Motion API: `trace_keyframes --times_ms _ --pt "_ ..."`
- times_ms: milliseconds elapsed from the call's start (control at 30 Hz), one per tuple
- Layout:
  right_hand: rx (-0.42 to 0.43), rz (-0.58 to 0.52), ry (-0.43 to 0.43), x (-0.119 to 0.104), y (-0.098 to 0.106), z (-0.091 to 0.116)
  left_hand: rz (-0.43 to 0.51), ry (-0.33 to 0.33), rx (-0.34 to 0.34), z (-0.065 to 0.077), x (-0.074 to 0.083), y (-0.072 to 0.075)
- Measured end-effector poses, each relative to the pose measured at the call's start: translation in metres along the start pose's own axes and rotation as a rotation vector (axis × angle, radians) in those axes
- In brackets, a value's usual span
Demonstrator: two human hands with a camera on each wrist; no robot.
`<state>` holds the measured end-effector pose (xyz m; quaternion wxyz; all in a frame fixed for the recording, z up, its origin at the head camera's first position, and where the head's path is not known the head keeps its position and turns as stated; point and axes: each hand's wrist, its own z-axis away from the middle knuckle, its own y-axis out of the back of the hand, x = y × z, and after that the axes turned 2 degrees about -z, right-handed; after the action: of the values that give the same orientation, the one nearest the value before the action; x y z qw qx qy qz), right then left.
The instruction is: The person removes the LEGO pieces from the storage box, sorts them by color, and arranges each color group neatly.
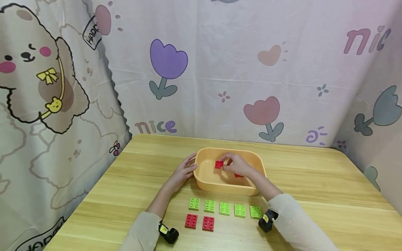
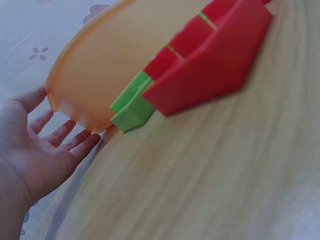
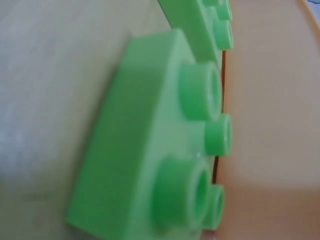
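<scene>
Pinching a red brick (image 1: pixel 218 165) inside the bin (image 1: pixel 225 189), nearer its left edge; right hand (image 1: pixel 237 165) grip is holding it narrowly. Left hand (image 1: pixel 182 173) is touching that edge, fingers loose. Best: light pinch, bin braced, avoid knocking green bricks (image 1: pixel 224 208) by the near edge.

One red brick (image 1: pixel 238 175) in the tub (image 1: pixel 224 188), partly hidden (right hand (image 1: pixel 236 165) in front)

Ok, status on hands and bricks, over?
Left hand touching orange tub. Right hand holding red building brick inside it. Another red brick there, partly hidden; nothing visibly blocking.
</scene>
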<state>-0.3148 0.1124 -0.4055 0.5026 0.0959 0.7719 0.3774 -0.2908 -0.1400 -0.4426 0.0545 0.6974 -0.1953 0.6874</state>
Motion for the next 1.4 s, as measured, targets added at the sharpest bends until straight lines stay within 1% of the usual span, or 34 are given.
trace_keyframes --times_ms 167,267,433,633,833,933,1000,1100,1233,1400 --pt "0.007 0.0 0.0 0.0 0.001 -0.001 -0.001 -0.002 0.006 0.001 0.001 -0.001" --pt "0.012 0.011 0.017 0.0 0.001 -0.001 -0.006 0.001 0.003 0.001 0.001 -0.002" --pt "0.04 0.009 0.047 -0.005 0.004 0.0 -0.006 -0.003 -0.001 0.001 0.002 -0.002" --pt "0.037 -0.033 0.061 -0.016 0.008 0.009 0.0 0.001 -0.003 0.0 0.001 -0.002" --pt "0.043 -0.1 0.063 -0.02 0.01 0.02 0.001 0.005 0.003 0.0 0.001 -0.002" --pt "0.049 -0.095 0.054 -0.024 0.011 0.026 0.006 0.013 0.009 0.001 0.001 -0.002" --pt "0.053 -0.097 0.058 -0.03 0.011 0.031 0.006 0.012 0.007 0.001 0.001 -0.001" --pt "0.061 -0.101 0.074 -0.046 0.014 0.041 0.006 0.01 0.003 0.0 0.0 -0.001" --pt "0.068 -0.084 0.108 -0.062 0.018 0.053 0.003 0.006 0.001 0.0 -0.001 0.0" --pt "0.094 -0.041 0.133 -0.046 0.014 0.058 -0.002 0.005 0.012 0.0 -0.001 -0.001"
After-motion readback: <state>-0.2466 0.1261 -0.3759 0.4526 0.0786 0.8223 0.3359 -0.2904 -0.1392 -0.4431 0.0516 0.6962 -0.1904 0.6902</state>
